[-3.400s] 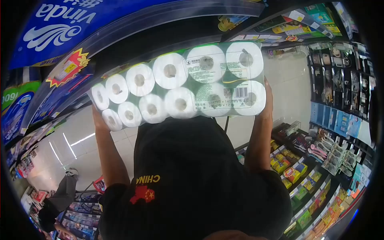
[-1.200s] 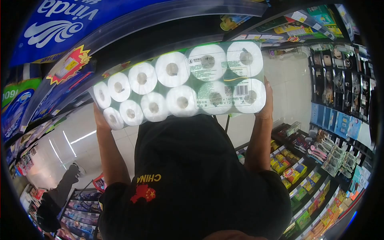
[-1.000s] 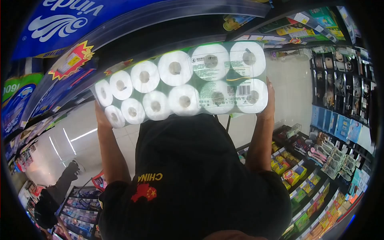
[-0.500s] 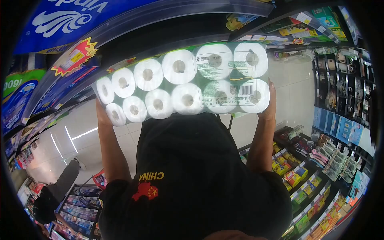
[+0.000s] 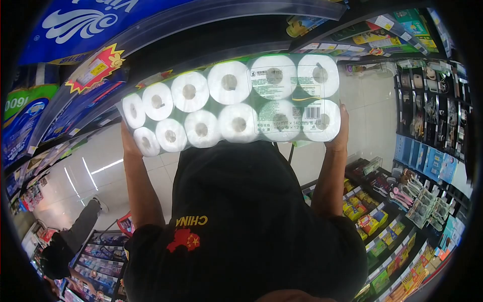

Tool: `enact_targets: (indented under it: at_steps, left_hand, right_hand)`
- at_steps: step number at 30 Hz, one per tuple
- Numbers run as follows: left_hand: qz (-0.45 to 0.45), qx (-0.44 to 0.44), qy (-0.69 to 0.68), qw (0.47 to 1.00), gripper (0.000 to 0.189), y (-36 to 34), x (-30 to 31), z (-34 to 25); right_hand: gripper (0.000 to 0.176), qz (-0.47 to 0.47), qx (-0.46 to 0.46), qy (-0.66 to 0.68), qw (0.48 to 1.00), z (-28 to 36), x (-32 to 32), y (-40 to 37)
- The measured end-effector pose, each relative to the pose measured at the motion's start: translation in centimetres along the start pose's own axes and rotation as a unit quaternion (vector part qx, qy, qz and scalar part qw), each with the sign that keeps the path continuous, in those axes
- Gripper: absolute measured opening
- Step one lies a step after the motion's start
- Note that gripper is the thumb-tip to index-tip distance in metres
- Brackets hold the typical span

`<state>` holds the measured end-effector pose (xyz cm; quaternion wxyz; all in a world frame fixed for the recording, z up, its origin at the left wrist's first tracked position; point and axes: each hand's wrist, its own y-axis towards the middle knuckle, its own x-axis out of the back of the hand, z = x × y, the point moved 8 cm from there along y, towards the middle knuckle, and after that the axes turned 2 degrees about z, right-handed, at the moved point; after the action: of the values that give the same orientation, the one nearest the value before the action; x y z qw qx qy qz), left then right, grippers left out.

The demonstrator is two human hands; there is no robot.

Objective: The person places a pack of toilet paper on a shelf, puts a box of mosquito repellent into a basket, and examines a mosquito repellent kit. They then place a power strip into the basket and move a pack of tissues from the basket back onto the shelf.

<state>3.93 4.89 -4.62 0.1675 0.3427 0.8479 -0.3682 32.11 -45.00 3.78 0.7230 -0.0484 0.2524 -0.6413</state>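
Blue banner (image 5: pixel 65 30): runs along the top shelf edge, upper left, above a star-shaped price card (image 5: pixel 98 68).
Other person (image 5: pixel 75 236): a dark trouser leg and shoe on the tiled floor (image 5: pixel 100 166), lower left, well apart.
Left hand (image 5: pixel 127 143): grip pressed flat on the pack's left end; the fingers are hidden behind the wrap.
Pack of toilet rolls (image 5: pixel 231 105): clear-wrapped in two rows, roll ends facing the camera. It is held level before the chest, clamped between both hands; a long, soft load probably needs support at each end.
Right hand (image 5: pixel 341 132): grip pressed against the right end, beside the barcode label.
Shelves (image 5: pixel 397 221): small boxed goods, lower right.
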Motion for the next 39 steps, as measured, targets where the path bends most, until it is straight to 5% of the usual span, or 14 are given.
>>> enact_targets:
  at_steps: [14, 39]
  left_hand:
    - [0.076, 0.008, -0.019, 0.997, 0.051, 0.0, -1.4, -0.3]
    - [0.036, 0.004, -0.004, 0.999, 0.053, 0.0, -0.6, -0.4]
  right_hand:
    - [0.056, 0.014, -0.008, 0.013, 1.000, -0.2, -0.4, 0.1]
    - [0.052, 0.007, -0.013, 0.027, 1.000, -1.3, 0.6, 0.0]
